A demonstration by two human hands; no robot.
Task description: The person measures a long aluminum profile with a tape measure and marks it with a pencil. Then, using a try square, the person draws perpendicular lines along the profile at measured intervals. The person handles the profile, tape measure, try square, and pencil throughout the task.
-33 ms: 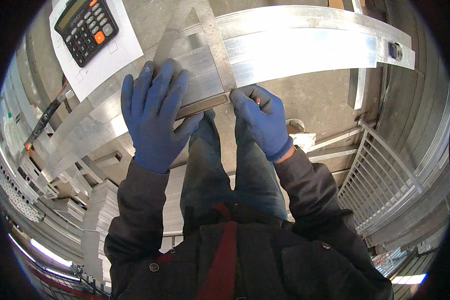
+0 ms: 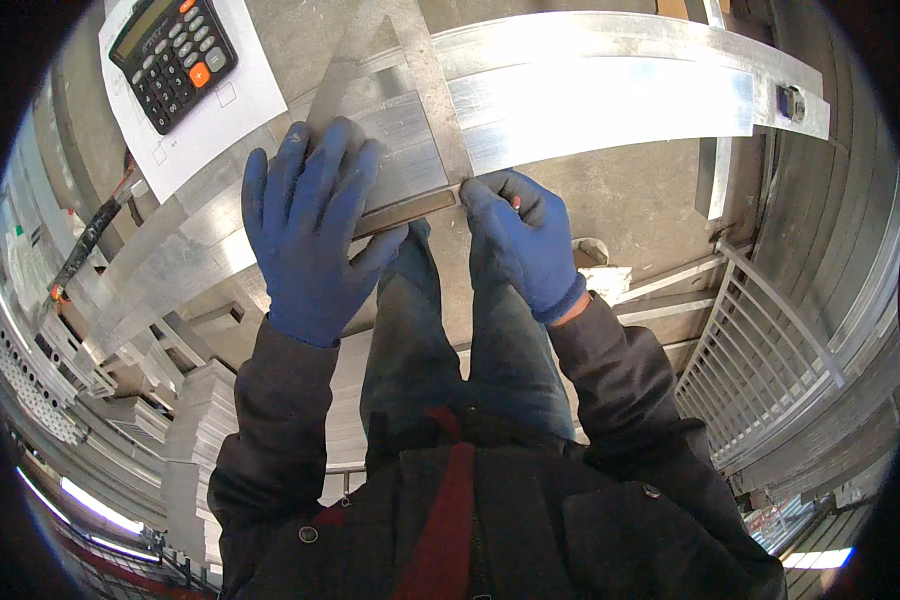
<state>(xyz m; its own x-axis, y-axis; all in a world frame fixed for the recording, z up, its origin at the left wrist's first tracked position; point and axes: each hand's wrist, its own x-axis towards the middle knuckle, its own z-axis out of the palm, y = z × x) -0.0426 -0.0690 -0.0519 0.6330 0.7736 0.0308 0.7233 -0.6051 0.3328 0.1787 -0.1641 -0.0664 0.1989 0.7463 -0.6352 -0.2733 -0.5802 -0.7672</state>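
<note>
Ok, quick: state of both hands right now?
Left hand: open, palm-down over the metal square.
Right hand: closed, apparently on a small red-tipped thing by the square's corner; can't tell what it is.

The wide fisheye view looks steeply down from the person's head, its upper edge facing ahead, taking in the jacket nearest below, the left hand and right hand mid-picture, and floor beyond.
</note>
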